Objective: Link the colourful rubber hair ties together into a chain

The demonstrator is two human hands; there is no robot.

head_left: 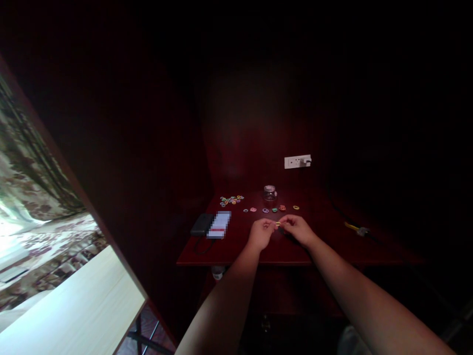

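Between the fingertips of my left hand (261, 232) and my right hand (296, 229) is a small yellow hair tie (278, 224), pinched from both sides just above the dark red desk (236, 249). Behind my hands runs a row of small hair ties: a pink one (253, 209), a purple one (265, 210), a green one (274, 210), an orange-red group (282, 208) and a yellow one (296, 207). Farther left lies a loose pile of mixed-colour hair ties (231, 200). A clear jar with a lid (269, 193) stands behind the row.
A black box-like device (201, 224) with a cable lies beside a blurred phone-like object (219, 225) at the desk's left. A yellow-handled tool (353, 227) is at the right. A wall socket (297, 161) holds a plug. A pale tabletop (84, 301) stands outside, lower left.
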